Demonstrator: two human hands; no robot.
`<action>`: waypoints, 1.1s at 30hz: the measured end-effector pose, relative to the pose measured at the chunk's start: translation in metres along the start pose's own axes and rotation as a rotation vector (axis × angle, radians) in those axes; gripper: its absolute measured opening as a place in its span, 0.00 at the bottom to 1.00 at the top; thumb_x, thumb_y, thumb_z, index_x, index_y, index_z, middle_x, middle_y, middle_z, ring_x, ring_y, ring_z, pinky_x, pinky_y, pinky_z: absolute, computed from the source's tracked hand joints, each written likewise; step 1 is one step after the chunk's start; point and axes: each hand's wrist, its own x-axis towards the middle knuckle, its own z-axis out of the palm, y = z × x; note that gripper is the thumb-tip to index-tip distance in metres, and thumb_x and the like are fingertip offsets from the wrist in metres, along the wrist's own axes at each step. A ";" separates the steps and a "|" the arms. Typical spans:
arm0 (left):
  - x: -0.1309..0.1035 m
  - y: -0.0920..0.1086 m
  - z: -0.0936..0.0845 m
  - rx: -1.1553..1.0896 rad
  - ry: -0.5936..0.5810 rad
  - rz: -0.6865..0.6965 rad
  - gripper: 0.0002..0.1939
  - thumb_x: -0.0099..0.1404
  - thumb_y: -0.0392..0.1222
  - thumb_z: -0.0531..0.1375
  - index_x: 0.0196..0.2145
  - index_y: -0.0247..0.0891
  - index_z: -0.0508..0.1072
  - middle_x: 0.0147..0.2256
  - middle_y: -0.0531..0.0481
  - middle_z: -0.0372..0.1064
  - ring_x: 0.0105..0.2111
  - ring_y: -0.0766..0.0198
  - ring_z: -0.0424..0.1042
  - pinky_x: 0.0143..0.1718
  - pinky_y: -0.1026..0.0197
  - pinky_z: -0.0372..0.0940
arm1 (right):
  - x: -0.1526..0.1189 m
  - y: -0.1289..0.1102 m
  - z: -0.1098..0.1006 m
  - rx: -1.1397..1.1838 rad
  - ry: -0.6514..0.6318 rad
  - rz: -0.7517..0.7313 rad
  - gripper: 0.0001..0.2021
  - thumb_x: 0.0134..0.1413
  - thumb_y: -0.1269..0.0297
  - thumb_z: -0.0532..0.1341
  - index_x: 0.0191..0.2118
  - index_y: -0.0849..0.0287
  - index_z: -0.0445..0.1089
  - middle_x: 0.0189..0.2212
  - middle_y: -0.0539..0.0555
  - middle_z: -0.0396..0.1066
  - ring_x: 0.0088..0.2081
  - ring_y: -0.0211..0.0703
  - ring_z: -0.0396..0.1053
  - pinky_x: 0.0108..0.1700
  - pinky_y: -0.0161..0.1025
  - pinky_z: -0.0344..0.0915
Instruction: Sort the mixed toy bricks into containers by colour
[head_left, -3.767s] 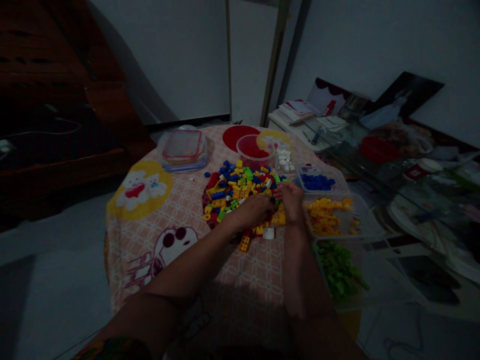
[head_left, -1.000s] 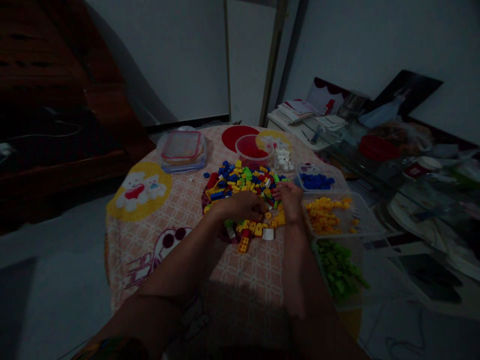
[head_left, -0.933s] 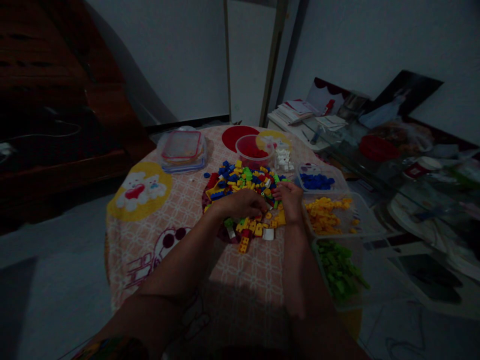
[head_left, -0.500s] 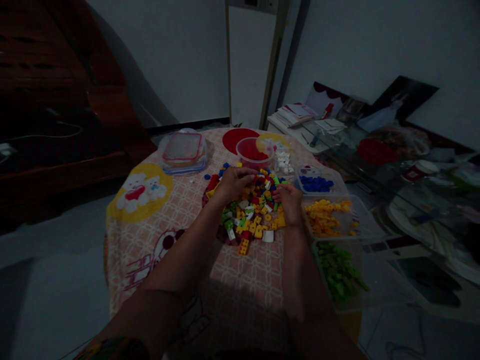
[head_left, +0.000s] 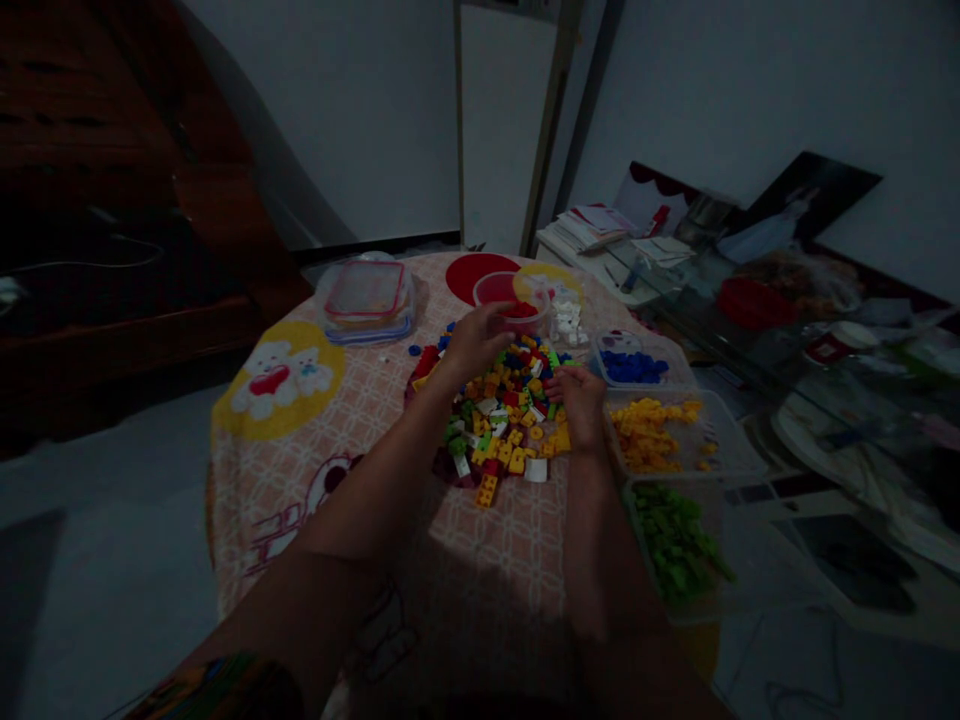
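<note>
My left hand [head_left: 478, 342] is at the near side of a round clear tub [head_left: 546, 322] with red bricks [head_left: 523, 310] in it. Its fingertips reach the rim, thumb apart from the fingers, and no brick shows between them. My right hand [head_left: 579, 398] rests at the right edge of a mixed pile of toy building bricks [head_left: 517, 405]. Its fingers are curled together, and what they hold, if anything, is too dark to make out. Closest to me in the pile lies a yellow brick [head_left: 487, 490], with a white piece [head_left: 535, 470] near it.
Clear boxes along the right hold blue bricks [head_left: 634, 367], yellow bricks [head_left: 651, 432] and green bricks [head_left: 679, 545]. White bricks [head_left: 568, 318] sit beside the tub. Stacked lidded containers [head_left: 367, 300] stand back left on the patterned tablecloth [head_left: 495, 570]. A cluttered glass table [head_left: 720, 340] adjoins at right.
My left hand has moved up and away from me, from over the pile to the tub of red bricks, and its thumb and fingers have parted. My right hand stays almost still.
</note>
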 end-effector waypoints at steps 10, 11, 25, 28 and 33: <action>-0.085 0.052 -0.019 0.134 -0.810 -0.048 0.07 0.60 0.33 0.65 0.33 0.40 0.84 0.30 0.53 0.81 0.29 0.67 0.76 0.34 0.68 0.64 | -0.001 -0.002 -0.001 -0.004 -0.013 -0.018 0.07 0.47 0.59 0.64 0.31 0.57 0.73 0.18 0.46 0.73 0.20 0.39 0.71 0.23 0.33 0.66; -0.089 0.056 -0.019 0.133 -0.861 -0.062 0.08 0.59 0.32 0.64 0.32 0.41 0.84 0.28 0.54 0.80 0.27 0.67 0.75 0.33 0.68 0.63 | -0.002 -0.002 -0.001 -0.004 -0.010 -0.015 0.07 0.47 0.60 0.64 0.31 0.57 0.73 0.18 0.46 0.73 0.19 0.39 0.71 0.23 0.32 0.66; -0.084 0.048 0.003 0.375 -0.660 0.072 0.15 0.65 0.31 0.61 0.45 0.40 0.84 0.43 0.47 0.82 0.41 0.61 0.78 0.49 0.63 0.68 | -0.003 -0.006 0.000 0.001 -0.004 0.009 0.05 0.47 0.64 0.62 0.31 0.58 0.73 0.18 0.46 0.73 0.20 0.37 0.71 0.22 0.31 0.65; -0.084 0.049 0.001 0.401 -0.656 0.076 0.14 0.66 0.32 0.61 0.45 0.39 0.83 0.43 0.48 0.82 0.42 0.62 0.78 0.48 0.64 0.67 | -0.003 -0.006 0.001 0.001 0.003 0.015 0.04 0.47 0.65 0.61 0.30 0.58 0.72 0.18 0.45 0.72 0.19 0.37 0.70 0.22 0.30 0.64; -0.093 0.055 0.011 0.448 -0.839 0.074 0.09 0.63 0.31 0.65 0.39 0.41 0.83 0.37 0.52 0.82 0.37 0.62 0.78 0.41 0.65 0.64 | -0.005 -0.009 0.001 0.014 0.012 0.023 0.03 0.47 0.67 0.61 0.29 0.58 0.72 0.17 0.45 0.72 0.18 0.36 0.69 0.22 0.30 0.64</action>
